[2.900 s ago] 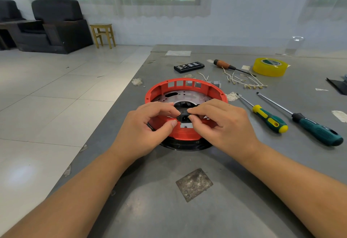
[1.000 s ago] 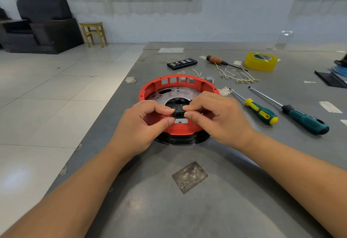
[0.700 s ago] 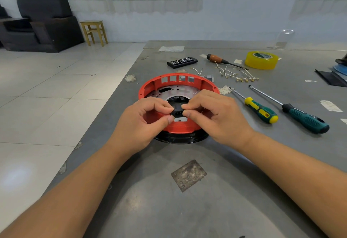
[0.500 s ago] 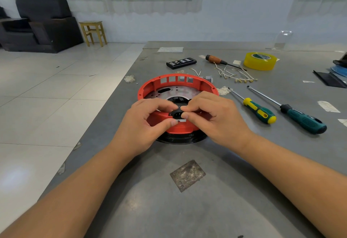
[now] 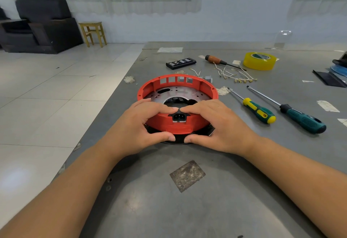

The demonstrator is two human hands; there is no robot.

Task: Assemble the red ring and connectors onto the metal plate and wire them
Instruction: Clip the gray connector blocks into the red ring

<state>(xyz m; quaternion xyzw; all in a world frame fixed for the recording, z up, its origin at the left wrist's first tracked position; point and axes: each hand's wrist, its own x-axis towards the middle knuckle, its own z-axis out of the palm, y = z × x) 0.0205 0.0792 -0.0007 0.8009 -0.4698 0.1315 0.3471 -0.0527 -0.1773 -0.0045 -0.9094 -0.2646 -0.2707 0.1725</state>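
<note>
Both hands clasp the near wall of the round red plastic ring (image 5: 178, 125): the left hand (image 5: 139, 130) and the right hand (image 5: 219, 130) each curl fingers over the top rim and tuck a thumb under the lower edge, so the wall is squeezed between them. Between the two sets of fingertips sits the small black plastic power-inlet connector (image 5: 179, 117), seated in a notch of the near wall with its socket facing the camera. The ring lies on the perforated round metal plate (image 5: 180, 94), which rests on the grey table (image 5: 187, 209). As I judge it, uneven pressure from the two hands could cock the connector in its notch, and a hard squeeze might lift or slide the ring off the plate's holes. Whether the connector has latched cannot be told. Farther off lie the loose pale wires with brass terminals (image 5: 236, 75), a yellow-and-green-handled screwdriver (image 5: 257, 111) and a dark teal-handled screwdriver (image 5: 302, 118); a sweeping elbow could scatter them.
</note>
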